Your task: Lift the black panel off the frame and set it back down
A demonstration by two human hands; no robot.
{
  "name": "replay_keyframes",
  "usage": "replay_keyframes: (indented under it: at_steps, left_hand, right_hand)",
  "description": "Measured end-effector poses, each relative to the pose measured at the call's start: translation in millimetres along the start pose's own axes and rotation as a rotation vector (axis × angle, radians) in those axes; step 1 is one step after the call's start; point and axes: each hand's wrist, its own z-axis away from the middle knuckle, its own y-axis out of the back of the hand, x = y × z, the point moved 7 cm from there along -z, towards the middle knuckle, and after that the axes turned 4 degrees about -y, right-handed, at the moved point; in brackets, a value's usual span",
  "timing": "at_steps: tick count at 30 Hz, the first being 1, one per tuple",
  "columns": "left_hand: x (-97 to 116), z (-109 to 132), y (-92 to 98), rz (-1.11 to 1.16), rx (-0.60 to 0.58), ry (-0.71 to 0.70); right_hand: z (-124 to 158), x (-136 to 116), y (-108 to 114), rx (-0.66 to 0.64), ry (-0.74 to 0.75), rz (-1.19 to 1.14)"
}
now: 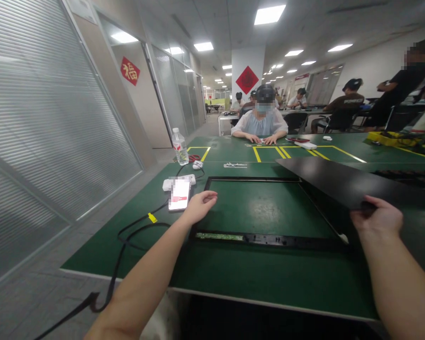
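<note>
A thin black rectangular frame (pixel 272 240) lies on the green table, with a strip of green circuit board (pixel 219 236) along the left of its near bar. My left hand (pixel 201 206) is at the frame's left side, its fingers closed together over that bar and hiding part of it. My right hand (pixel 380 218) grips the near edge of a large flat black panel (pixel 326 177). The panel is tilted and raised above the table, to the right of the frame's opening. A small white piece (pixel 344 238) shows at the frame's near right corner.
Left of the frame are a lit phone (pixel 179 194), a white device (pixel 168 184), a black cable (pixel 122 236) and a water bottle (pixel 180 146). Red-handled scissors (pixel 194 158) lie behind. Across the green table (pixel 127 257) sits another person (pixel 260 120). A yellow tray (pixel 393 139) stands far right.
</note>
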Motion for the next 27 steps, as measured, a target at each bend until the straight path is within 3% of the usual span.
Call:
replay_keyframes:
  at_steps: [5, 9, 13, 19, 27]
  left_hand:
    - [-6.2, -3.8, 11.1, 0.37, 0.125, 0.109]
    - [0.5, -0.4, 18.9, 0.647, 0.11, 0.241]
    - [12.2, 1.2, 25.7, 0.788, 0.066, 0.32]
    - [12.1, 3.4, 31.5, 0.798, 0.102, 0.39]
    - [18.5, 5.9, 36.3, 0.719, 0.125, 0.313]
  right_hand:
    - [43.0, 8.2, -21.8, -0.168, -0.003, 0.145]
    - [54.2, 18.7, -25.0, -0.167, -0.07, 0.168]
    - [61.2, 30.0, -30.7, -0.265, -0.15, 0.216]
    - [67.6, 41.9, -29.5, -0.294, -0.258, 0.326]
    - [77.3, 59.4, -28.8, -0.372, -0.374, 0.568]
